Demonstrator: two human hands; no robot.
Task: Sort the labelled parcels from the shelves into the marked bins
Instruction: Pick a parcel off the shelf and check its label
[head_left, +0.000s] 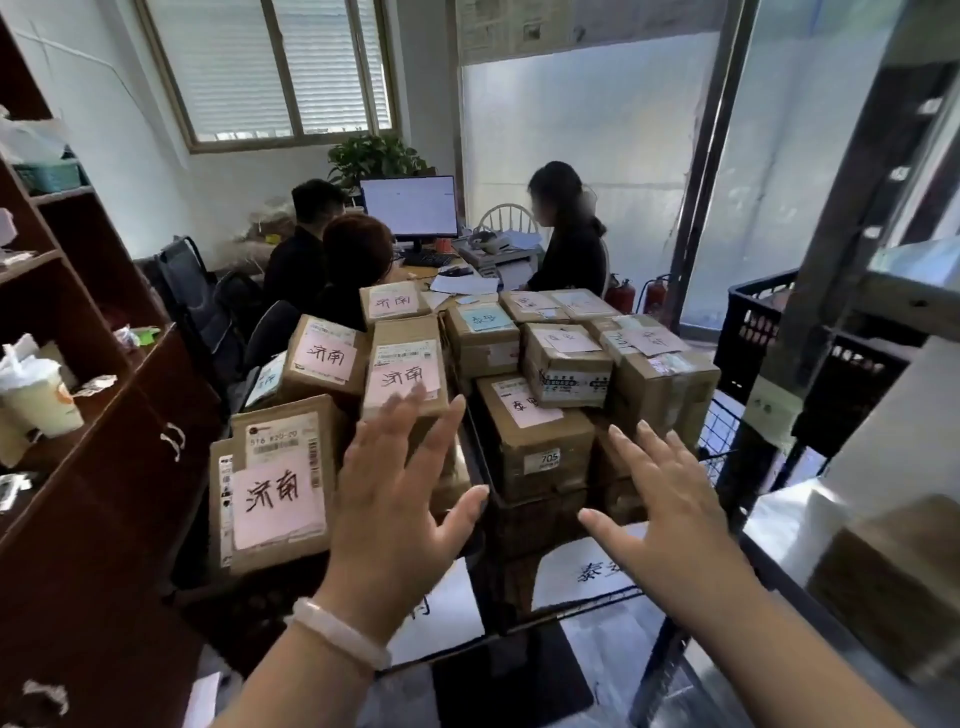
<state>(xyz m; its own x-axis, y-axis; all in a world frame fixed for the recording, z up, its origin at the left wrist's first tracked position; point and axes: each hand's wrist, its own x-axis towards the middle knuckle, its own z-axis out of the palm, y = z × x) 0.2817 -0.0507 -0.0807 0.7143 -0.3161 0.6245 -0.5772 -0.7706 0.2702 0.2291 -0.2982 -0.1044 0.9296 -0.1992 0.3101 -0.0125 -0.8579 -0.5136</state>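
Parcels lie stacked in two groups, the pink-labelled pile (280, 488) left, the other pile (535, 441) in the wire bin (724, 421); your left hand (395, 499) and right hand (670, 499) hover above, each grip released (nothing held). You look between parcels: next, reach to the shelf (852, 291) for another

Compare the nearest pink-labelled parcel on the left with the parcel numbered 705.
The left parcel stands on end, leaning; the 705 parcel lies flat. The left parcel's pink label is larger than the 705 parcel's. Both are brown cardboard with handwritten pink labels.
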